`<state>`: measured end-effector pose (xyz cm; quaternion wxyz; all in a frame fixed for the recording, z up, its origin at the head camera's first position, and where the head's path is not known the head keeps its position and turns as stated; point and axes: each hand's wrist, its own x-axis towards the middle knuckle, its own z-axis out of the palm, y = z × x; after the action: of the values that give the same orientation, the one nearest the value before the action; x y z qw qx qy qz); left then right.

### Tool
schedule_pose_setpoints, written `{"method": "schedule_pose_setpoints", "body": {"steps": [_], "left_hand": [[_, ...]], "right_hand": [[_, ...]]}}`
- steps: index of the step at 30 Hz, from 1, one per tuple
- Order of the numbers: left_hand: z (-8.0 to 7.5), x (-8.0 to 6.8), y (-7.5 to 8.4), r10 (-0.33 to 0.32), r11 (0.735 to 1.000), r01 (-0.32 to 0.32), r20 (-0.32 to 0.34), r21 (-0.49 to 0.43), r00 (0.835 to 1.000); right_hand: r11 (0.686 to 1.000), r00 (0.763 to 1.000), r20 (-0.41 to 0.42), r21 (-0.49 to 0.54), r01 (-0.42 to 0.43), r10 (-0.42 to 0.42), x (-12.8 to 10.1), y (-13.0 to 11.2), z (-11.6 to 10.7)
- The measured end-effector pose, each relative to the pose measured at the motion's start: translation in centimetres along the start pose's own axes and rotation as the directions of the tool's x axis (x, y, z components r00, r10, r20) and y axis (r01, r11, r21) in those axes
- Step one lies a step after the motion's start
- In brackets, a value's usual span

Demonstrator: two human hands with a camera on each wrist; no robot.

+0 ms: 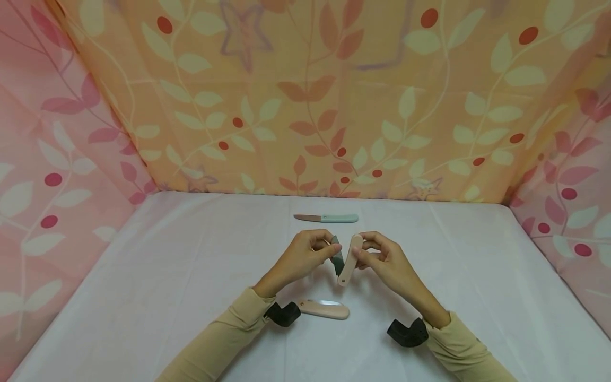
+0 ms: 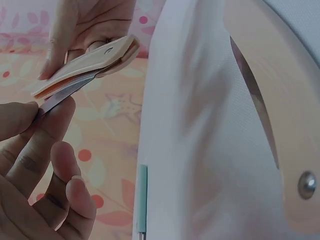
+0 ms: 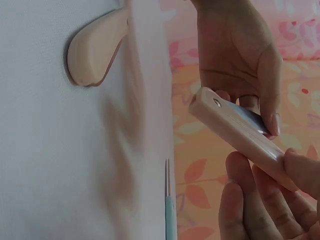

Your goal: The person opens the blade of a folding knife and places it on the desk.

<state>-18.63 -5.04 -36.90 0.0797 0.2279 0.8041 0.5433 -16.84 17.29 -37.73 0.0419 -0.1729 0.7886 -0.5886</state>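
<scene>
Left hand [image 1: 300, 260]: pinches the blade [image 2: 60, 99] of a folding knife between thumb and fingertip, near the tip; its other fingers are loosely bent. Right hand [image 1: 390, 267]: grips the pale handle [image 1: 350, 261] of that knife, thumb on one side and fingers on the other, at the end away from the pivot rivet [image 1: 342, 281].

The folding knife is held above the table near the centre of the head frame. Blade and handle form a narrow V, its closed end at the pivot and pointing down the frame.

Step in hand, as judged: rotation of the blade about its pivot, at a part-open angle. Whether the blade is being drawn out or folded in cannot be told from this moment. Either direction calls for a steady handle, a pinch on the blade's flat sides, and right-hand fingers clear of the handle slot. A slipping pinch could let the edge meet a fingertip.

Below the hands, at lower centre, a second folding knife [image 1: 326, 310] lies on the table, a strip of its blade showing along the handle's upper edge. Above the hands, a mint-handled knife [image 1: 339, 218] lies with its blade extended toward the left of the frame. The white tabletop [image 1: 157, 286] spans the lower frame; a patterned curtain [image 1: 200, 90] fills the upper part.
</scene>
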Motion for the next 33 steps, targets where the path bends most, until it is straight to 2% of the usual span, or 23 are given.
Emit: {"method": "schedule_pose_setpoints", "body": {"steps": [6,15,27,33], "left_hand": [[0.1,-0.09,-0.04,0.005,1.0,-0.005,0.018,0.011,1.0],[0.1,-0.09,-0.05,0.019,0.998,-0.02,0.015,0.059,1.0],[-0.39,0.08,-0.15,0.025,0.998,-0.023,-0.02,0.063,1.0],[-0.7,0.16,-0.29,0.009,1.0,-0.009,-0.026,0.021,1.0]], "right_hand": [[0.998,1.0,-0.02,-0.067,0.004,-0.005,-0.14,-0.03,-0.14],[0.998,0.998,-0.055,-0.052,-0.025,0.023,-0.24,-0.05,0.15],[0.999,0.994,-0.105,-0.014,-0.038,0.036,0.07,0.11,-0.37],[0.998,0.991,-0.123,0.029,-0.051,0.054,0.29,0.21,-0.6]]}}
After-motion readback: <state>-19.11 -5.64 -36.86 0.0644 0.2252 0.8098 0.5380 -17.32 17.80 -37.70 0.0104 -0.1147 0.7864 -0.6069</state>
